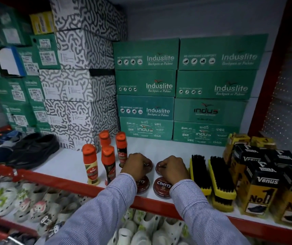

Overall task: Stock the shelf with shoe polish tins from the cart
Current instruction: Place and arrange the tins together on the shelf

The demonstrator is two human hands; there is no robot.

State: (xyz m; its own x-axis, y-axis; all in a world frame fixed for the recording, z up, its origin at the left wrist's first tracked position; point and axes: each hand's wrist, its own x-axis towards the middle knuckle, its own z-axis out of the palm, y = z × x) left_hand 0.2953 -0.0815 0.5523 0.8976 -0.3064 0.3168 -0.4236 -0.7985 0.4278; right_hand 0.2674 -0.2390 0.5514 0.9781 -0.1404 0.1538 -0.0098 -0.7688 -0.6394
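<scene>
Two dark red Cherry polish tins sit near the front of the white shelf [168,149]: the left front tin [143,185], partly hidden by my sleeve, and the right front tin [162,186]. Behind each lies another red tin. My left hand [136,166] is closed over the left rear tin [148,164]. My right hand [172,167] is closed over the right rear tin [159,166]. Both rear tins rest on the shelf. The cart is out of view.
Orange-capped Kiwi liquid polish bottles [90,164] stand just left of my left hand. Yellow shoe brushes [221,179] and Venus polish boxes [263,184] crowd the right. Green Induslite shoeboxes [180,89] stack at the back. The red shelf edge [71,181] runs in front; white clogs [35,207] lie below.
</scene>
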